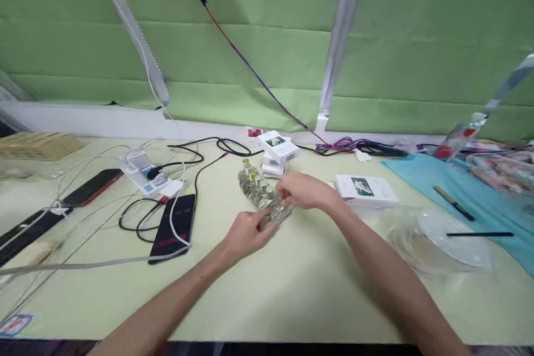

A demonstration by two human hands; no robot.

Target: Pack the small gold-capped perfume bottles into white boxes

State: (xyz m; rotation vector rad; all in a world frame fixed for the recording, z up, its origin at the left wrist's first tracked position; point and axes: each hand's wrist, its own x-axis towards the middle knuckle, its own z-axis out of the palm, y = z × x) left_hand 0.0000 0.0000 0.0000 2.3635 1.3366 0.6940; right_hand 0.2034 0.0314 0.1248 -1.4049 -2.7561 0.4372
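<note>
A slanting row of ridged clear glass bottles (pixel 255 192) with gold and silver caps stands mid-table; they look like perfume bottles. At the near end of the row, my left hand (pixel 250 232) holds the nearest glass bottle (pixel 281 212) low down, thumb and forefinger on either side of it. Over that bottle's top, the fingers of my right hand (pixel 303 190) are pinched together. Those fingers hide whatever is between them. Just left of my right hand, a silver cap (pixel 270 192) shows on the neighbouring bottle.
Small white boxes (pixel 277 146) are stacked behind the bottles, and more white boxes (pixel 367 189) lie to the right. A phone (pixel 173 228) and tangled cables cover the left. On the right are a clear round tub (pixel 442 239), a knife (pixel 454 203) and a blue cloth (pixel 421 172).
</note>
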